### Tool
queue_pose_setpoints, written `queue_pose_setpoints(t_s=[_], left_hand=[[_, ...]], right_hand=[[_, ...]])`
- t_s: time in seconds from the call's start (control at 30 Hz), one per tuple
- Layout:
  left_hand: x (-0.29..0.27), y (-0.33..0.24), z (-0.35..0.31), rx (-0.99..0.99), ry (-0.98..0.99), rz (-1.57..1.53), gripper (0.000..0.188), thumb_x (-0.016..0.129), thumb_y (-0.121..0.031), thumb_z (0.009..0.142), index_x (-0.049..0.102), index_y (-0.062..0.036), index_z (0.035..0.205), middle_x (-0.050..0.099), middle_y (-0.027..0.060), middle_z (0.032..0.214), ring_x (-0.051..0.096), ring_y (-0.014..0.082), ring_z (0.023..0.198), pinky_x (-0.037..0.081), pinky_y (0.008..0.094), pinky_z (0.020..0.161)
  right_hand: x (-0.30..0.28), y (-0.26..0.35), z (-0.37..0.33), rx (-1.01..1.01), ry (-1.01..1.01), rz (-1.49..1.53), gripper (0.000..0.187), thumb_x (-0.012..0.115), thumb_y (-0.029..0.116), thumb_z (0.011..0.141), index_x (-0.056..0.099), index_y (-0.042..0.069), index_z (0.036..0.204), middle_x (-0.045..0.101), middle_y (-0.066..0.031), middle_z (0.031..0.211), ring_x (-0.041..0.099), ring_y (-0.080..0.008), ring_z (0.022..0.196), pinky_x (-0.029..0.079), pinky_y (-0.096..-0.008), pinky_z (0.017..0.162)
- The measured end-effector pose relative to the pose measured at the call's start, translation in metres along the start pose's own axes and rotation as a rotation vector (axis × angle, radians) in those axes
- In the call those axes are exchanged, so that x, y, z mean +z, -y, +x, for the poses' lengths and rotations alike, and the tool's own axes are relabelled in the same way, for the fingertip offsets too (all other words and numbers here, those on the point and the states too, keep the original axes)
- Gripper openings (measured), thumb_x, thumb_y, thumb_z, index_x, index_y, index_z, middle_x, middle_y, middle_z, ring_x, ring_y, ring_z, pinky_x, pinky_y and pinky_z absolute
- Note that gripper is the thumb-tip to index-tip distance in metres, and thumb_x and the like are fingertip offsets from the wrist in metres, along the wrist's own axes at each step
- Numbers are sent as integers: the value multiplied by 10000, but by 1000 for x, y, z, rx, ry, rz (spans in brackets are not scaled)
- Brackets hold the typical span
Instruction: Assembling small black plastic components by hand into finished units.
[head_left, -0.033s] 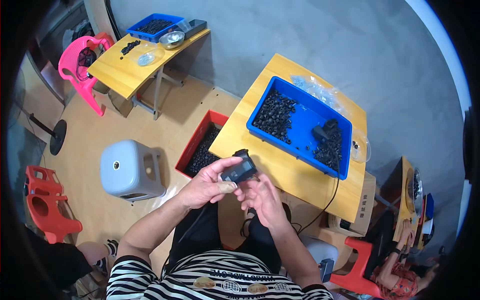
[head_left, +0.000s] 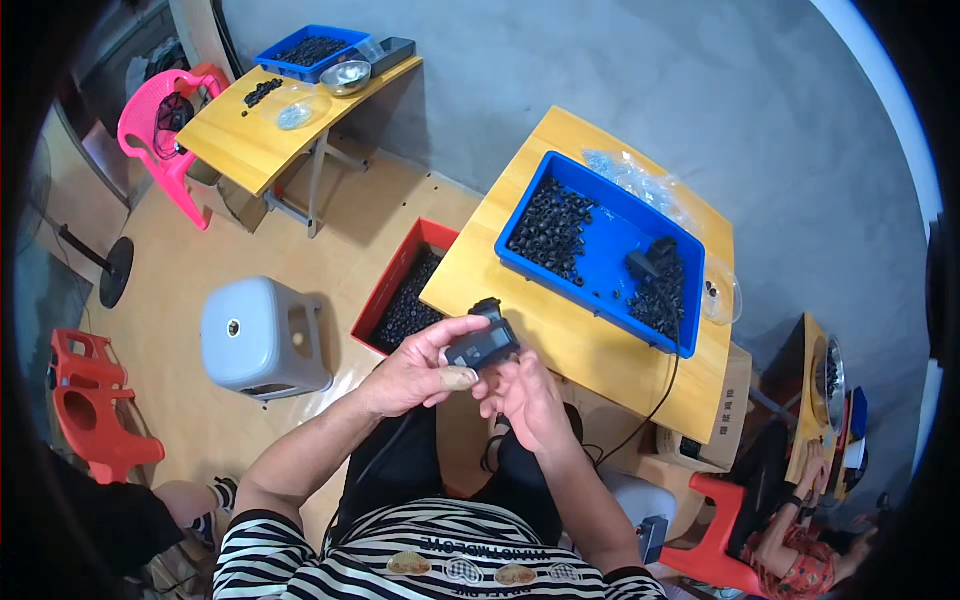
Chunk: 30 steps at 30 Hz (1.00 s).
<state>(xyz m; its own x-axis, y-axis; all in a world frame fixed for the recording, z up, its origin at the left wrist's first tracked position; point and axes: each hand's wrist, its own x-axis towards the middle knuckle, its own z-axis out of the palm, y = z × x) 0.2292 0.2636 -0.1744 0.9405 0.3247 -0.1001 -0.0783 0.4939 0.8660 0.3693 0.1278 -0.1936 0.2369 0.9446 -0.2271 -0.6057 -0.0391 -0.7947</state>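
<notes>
A small black box-shaped device (head_left: 482,345) is gripped in my left hand (head_left: 415,372), with the thumb along its lower side and fingers around its upper end. Close against its right corner is my right hand (head_left: 530,398); its fingers are loosely bent and apart, and nothing shows in them. Both hands are in front of the yellow table's near corner. Beyond them on that table sits a blue tray (head_left: 545,275) with black ring-like parts (head_left: 548,225) on its left and smaller black pieces (head_left: 658,305) on its right. Another black device (head_left: 645,265) with a cable lies on the smaller pieces.
A red bin (head_left: 372,318) of black parts stands on the floor beside the yellow table (head_left: 480,265). Clear plastic bags (head_left: 640,185) lie behind the tray. A grey stool (head_left: 240,335) is at left, a second yellow table (head_left: 225,150) further back. Another person's hands (head_left: 815,468) are at right.
Hardly anything differs. The view has shifted very slightly, and the device in my left hand is tilted a little differently, its right end slightly lower.
</notes>
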Motion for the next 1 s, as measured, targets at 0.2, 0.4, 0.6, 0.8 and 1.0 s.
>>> queue_pose_setpoints(t_s=[0.2, 0.4, 0.6, 0.8, 1.0], left_hand=[[7, 3, -20, 7, 56, -34, 695, 656, -9, 785, 329, -135, 1385, 617, 44, 967, 477, 18, 546, 355, 155, 436], [4, 10, -33, 15, -2, -36, 648, 665, -35, 789, 363, -113, 1356, 615, 23, 976, 510, 36, 637, 393, 168, 518], [-7, 25, -41, 66, -63, -85, 485, 641, -49, 803, 479, -90, 1258, 598, -6, 908, 511, 45, 666, 403, 183, 583], [-11, 18, -44, 104, -60, -41, 428, 634, -51, 806, 520, -62, 1218, 594, -14, 866, 511, 44, 664, 403, 184, 572], [-13, 8, -43, 29, -110, -39, 365, 657, -224, 823, 586, -10, 1110, 600, 25, 754, 497, 65, 571, 417, 188, 549]], right_hand=[[10, 1, 2, -193, 100, 175, 698, 549, 326, 902, 168, 66, 1426, 534, -120, 1142, 573, -174, 877, 468, -264, 645], [15, 3, -8, -305, -7, 54, 695, 644, 112, 826, 249, 46, 1395, 580, -90, 1007, 579, -145, 826, 485, -246, 660], [24, 6, -15, -371, -41, -166, 692, 666, 54, 786, 301, 35, 1373, 608, -75, 913, 572, -120, 793, 476, -221, 669], [24, 5, -18, -277, -11, -167, 570, 615, 78, 820, 363, 26, 1329, 617, -74, 907, 574, -111, 796, 470, -222, 671], [9, -1, -26, -112, -13, -255, 409, 615, 103, 835, 457, 26, 1204, 602, -60, 956, 577, -113, 813, 481, -239, 682]])
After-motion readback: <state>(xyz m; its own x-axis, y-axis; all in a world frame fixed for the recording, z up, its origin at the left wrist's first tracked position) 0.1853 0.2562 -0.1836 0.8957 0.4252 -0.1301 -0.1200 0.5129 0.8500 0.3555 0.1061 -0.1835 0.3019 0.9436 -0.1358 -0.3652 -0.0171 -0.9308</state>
